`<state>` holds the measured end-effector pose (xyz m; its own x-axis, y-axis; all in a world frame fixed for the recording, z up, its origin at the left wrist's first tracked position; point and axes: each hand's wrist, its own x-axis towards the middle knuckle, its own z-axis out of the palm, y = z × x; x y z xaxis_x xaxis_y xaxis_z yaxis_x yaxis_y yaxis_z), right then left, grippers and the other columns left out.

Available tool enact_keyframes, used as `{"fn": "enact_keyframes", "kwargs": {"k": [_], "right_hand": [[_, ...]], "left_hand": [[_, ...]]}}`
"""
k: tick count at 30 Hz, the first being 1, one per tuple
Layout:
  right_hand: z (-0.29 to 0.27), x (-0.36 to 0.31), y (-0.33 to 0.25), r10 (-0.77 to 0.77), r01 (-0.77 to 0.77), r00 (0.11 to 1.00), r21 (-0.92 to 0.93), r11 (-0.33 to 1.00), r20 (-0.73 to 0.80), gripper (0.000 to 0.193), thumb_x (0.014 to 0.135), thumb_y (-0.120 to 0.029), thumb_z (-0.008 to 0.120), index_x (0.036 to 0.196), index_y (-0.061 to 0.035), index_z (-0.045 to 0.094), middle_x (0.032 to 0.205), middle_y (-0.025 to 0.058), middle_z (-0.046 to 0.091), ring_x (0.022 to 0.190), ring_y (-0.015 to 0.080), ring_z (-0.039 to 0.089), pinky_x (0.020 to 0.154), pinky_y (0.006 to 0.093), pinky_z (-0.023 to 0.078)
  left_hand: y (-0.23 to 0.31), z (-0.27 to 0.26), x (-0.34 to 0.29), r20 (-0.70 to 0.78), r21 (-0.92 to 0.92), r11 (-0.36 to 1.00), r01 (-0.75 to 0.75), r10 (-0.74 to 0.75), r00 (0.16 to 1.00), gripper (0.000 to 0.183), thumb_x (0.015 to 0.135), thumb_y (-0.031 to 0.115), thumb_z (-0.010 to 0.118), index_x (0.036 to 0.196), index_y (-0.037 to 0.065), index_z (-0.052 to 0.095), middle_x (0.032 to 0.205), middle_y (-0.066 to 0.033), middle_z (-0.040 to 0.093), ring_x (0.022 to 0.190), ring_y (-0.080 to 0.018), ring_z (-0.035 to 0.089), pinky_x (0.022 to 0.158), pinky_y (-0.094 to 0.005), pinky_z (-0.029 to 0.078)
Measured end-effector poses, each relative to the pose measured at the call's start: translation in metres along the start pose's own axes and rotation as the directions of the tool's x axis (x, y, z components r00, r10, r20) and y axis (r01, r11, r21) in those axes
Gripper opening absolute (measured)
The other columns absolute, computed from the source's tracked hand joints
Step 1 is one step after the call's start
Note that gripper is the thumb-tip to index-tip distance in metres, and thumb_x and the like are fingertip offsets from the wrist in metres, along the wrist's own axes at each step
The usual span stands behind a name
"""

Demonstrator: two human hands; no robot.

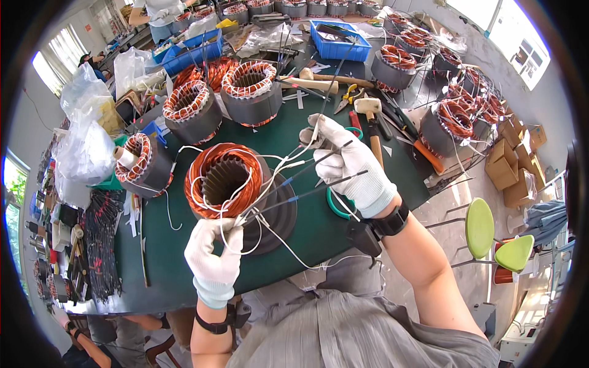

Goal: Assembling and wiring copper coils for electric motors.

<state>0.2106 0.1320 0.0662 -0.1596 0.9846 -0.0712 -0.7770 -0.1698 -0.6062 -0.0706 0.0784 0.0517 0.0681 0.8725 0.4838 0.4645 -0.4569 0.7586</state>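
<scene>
A motor stator [248, 175] with bare copper windings stands before me on a dark round base [283, 222]. White and dark sleeved lead wires [283, 164] run from it. My left hand [211, 256], in a white glove, pinches the wires' lower ends at the stator's near edge. Beyond the stator's right side, my gloved right hand [356, 165] is raised and closed on the upper ends of the lead wires. Dark sleeved ends stick out past its fingers. A white thread loops around the coil and hangs toward my lap.
Other stators [193, 110] with laced windings stand at the back left and right of the green tabletop [178, 270]. A mallet [369, 116], pliers [346, 98] and a green tape roll [338, 205] lie on the right. Blue bins [339, 44] sit behind; a green chair [479, 227] stands right.
</scene>
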Motion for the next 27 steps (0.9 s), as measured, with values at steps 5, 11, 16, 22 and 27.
{"fn": "enact_keyframes", "kwargs": {"k": [5,11,16,22,27], "right_hand": [[-0.009,-0.016,0.006,-0.159,0.156,0.985,-0.043,0.987,-0.066,0.023,0.107,-0.020,0.051,0.123,-0.0062,0.060,0.108,0.0065,0.065,0.054,0.0008,0.031,0.049,0.0163,0.026],[0.003,-0.031,0.027,-0.343,0.323,0.930,-0.148,0.935,-0.135,0.018,0.104,-0.011,0.055,0.120,-0.0027,0.060,0.099,0.0124,0.071,0.051,0.0011,0.036,0.045,0.0169,0.027],[0.014,-0.057,0.077,-0.332,0.408,0.912,-0.612,0.677,0.240,0.017,0.096,0.006,0.060,0.112,0.0021,0.064,0.103,0.0087,0.071,0.096,0.0144,0.068,0.089,0.0274,0.054],[0.047,-0.052,0.106,-0.091,0.060,0.994,-0.370,0.927,-0.067,0.016,0.098,-0.002,0.065,0.113,0.0043,0.067,0.105,0.0070,0.073,0.093,0.0094,0.067,0.084,0.0232,0.053],[0.056,-0.050,0.118,-0.194,0.142,0.979,-0.458,0.878,-0.067,0.016,0.097,-0.002,0.068,0.111,0.0043,0.068,0.104,0.0061,0.074,0.092,0.0077,0.067,0.084,0.0220,0.053]], "left_hand": [[0.004,0.000,-0.002,0.010,-0.017,1.000,0.005,-0.005,1.000,0.006,0.083,0.001,0.073,0.088,-0.001,0.071,0.080,-0.0091,0.066,0.072,-0.0180,0.063,0.070,-0.0287,0.049],[-0.003,-0.004,-0.002,0.029,-0.047,0.999,0.002,-0.001,1.000,0.005,0.085,0.002,0.072,0.089,-0.001,0.071,0.081,-0.0091,0.067,0.073,-0.0183,0.063,0.070,-0.0291,0.049],[-0.002,-0.004,-0.001,0.081,-0.233,0.958,0.166,-0.151,0.985,0.010,0.085,0.002,0.073,0.093,-0.003,0.073,0.081,-0.0085,0.068,0.073,-0.0141,0.064,0.069,-0.0271,0.050],[-0.002,-0.008,0.000,0.092,-0.221,0.964,0.149,-0.131,0.987,0.011,0.087,0.002,0.073,0.096,-0.003,0.073,0.082,-0.0067,0.067,0.072,-0.0111,0.064,0.066,-0.0259,0.050],[0.001,-0.003,-0.003,0.070,-0.305,0.934,0.189,-0.175,0.982,0.012,0.087,-0.002,0.073,0.099,-0.003,0.074,0.087,-0.0051,0.067,0.073,-0.0076,0.064,0.066,-0.0240,0.052]]}}
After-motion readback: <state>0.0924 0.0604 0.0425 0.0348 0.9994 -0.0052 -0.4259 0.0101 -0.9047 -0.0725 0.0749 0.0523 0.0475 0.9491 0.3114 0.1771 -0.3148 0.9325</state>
